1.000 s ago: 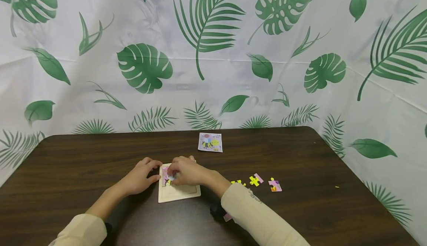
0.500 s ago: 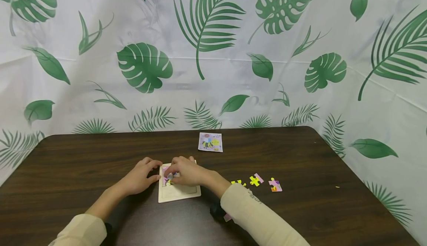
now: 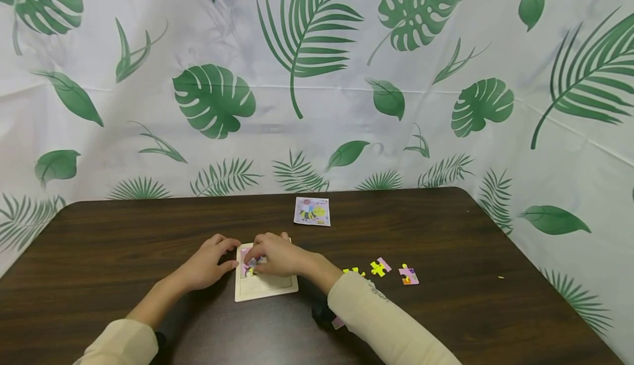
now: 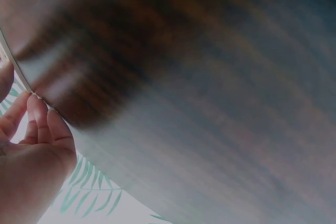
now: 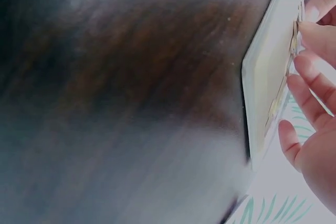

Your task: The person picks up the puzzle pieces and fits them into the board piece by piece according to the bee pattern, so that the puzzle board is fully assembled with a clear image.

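A light wooden puzzle tray (image 3: 267, 287) lies on the table, its upper left part filled with pink and yellow picture pieces. My left hand (image 3: 207, 265) touches the tray's left edge with thumb and fingertips, fingers bent and relaxed. Over the tray reaches my right hand (image 3: 281, 254), pinching a small puzzle piece (image 3: 253, 262) between thumb and fingers, low against the filled area. Fingers hide most of that piece. In the right wrist view the tray (image 5: 265, 72) is seen nearly edge-on, with the right hand (image 5: 320, 129) at its surface.
Loose jigsaw pieces lie to the right: a yellow and pink one (image 3: 380, 267), a pink one (image 3: 409, 274) and a yellow one (image 3: 354, 271). Another pink piece (image 3: 338, 322) is partly covered by the right sleeve. A bee picture card (image 3: 312, 211) lies behind the tray.
The right hand's index finger has shifted slightly left with the pinched piece over the tray, then stays there. The left hand and the loose pieces stay in place.
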A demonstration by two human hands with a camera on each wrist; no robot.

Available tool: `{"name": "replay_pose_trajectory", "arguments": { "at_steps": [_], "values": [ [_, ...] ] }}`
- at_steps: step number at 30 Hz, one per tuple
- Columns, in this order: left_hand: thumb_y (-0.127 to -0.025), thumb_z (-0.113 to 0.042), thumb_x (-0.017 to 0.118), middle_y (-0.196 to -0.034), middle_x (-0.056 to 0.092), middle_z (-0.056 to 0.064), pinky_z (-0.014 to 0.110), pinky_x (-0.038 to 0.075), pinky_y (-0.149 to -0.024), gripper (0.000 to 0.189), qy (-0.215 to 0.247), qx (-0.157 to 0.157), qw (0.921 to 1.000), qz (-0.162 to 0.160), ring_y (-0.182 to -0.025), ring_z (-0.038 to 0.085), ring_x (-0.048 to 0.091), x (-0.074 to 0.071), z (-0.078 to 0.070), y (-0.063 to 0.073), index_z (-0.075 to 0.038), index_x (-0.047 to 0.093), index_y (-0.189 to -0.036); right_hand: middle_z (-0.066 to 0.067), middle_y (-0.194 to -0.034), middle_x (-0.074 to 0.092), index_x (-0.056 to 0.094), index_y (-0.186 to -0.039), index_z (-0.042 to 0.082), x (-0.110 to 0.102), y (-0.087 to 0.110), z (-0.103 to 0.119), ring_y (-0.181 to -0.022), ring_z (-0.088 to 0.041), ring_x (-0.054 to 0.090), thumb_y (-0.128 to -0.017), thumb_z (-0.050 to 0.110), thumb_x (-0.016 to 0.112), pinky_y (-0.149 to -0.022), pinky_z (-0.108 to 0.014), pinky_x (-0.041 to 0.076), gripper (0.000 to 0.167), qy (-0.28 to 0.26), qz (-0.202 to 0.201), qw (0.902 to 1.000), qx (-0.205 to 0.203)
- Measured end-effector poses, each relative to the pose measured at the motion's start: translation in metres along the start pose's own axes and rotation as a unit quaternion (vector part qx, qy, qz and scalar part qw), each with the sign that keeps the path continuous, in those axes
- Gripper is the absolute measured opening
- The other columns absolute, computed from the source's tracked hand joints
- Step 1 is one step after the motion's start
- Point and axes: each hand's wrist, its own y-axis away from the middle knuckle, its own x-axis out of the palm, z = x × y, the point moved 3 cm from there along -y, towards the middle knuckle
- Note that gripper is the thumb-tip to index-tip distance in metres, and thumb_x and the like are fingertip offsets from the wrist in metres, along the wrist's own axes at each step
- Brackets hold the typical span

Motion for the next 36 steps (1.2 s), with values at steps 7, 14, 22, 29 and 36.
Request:
{"name": "replay_pose_trajectory", "arguments": {
  "at_steps": [7, 14, 22, 29, 36],
  "values": [
    [-0.085, -0.009, 0.063, -0.101, 0.049, 0.014, 0.048, 0.042, -0.081, 0.033, 0.003, 0.001, 1.0000, 0.000, -0.095, 0.032, 0.050, 0.0001, -0.0002, 0.0007, 0.004, 0.054, -0.113, 0.006, -0.094, 0.055, 0.069, -0.104, 0.021, 0.0015, -0.0014, -0.0001, -0.086, -0.006, 0.045, -0.084, 0.018, 0.066, -0.069, -0.027, 0.024, 0.021, 0.002, 0.003, 1.0000, 0.004],
    [-0.085, -0.010, 0.063, -0.101, 0.049, 0.014, 0.048, 0.042, -0.081, 0.032, 0.004, 0.000, 1.0000, 0.001, -0.095, 0.032, 0.050, 0.0006, 0.0016, -0.0003, 0.003, 0.055, -0.113, 0.005, -0.093, 0.055, 0.069, -0.104, 0.023, 0.0012, -0.0009, -0.0006, -0.087, -0.006, 0.045, -0.085, 0.018, 0.065, -0.069, -0.027, 0.024, 0.021, 0.002, -0.002, 1.0000, -0.005],
    [-0.084, -0.009, 0.064, -0.099, 0.050, 0.013, 0.047, 0.043, -0.080, 0.032, 0.001, 0.010, 0.9999, -0.006, -0.093, 0.031, 0.050, 0.0001, 0.0005, 0.0000, 0.004, 0.055, -0.111, 0.006, -0.099, 0.056, 0.070, -0.103, 0.021, 0.0020, -0.0005, -0.0005, -0.095, -0.007, 0.046, -0.085, 0.016, 0.065, -0.074, -0.028, 0.027, 0.020, -0.008, -0.004, 1.0000, -0.002],
    [-0.084, -0.010, 0.065, -0.099, 0.050, 0.013, 0.047, 0.043, -0.079, 0.032, -0.001, 0.017, 0.9998, -0.007, -0.092, 0.032, 0.050, -0.0001, 0.0006, -0.0002, 0.004, 0.055, -0.111, 0.008, -0.095, 0.055, 0.070, -0.100, 0.018, 0.0014, -0.0008, 0.0010, -0.092, -0.005, 0.047, -0.083, 0.014, 0.066, -0.072, -0.027, 0.028, 0.019, -0.014, -0.003, 0.9999, -0.001],
    [-0.084, -0.008, 0.064, -0.098, 0.050, 0.013, 0.048, 0.042, -0.080, 0.031, -0.005, 0.014, 0.9998, -0.010, -0.093, 0.031, 0.050, -0.0005, 0.0013, -0.0006, 0.004, 0.055, -0.111, 0.007, -0.090, 0.054, 0.070, -0.100, 0.018, 0.0015, -0.0006, 0.0004, -0.088, -0.004, 0.046, -0.083, 0.014, 0.066, -0.071, -0.026, 0.027, 0.019, -0.015, -0.003, 0.9999, -0.003]
  ]
}}
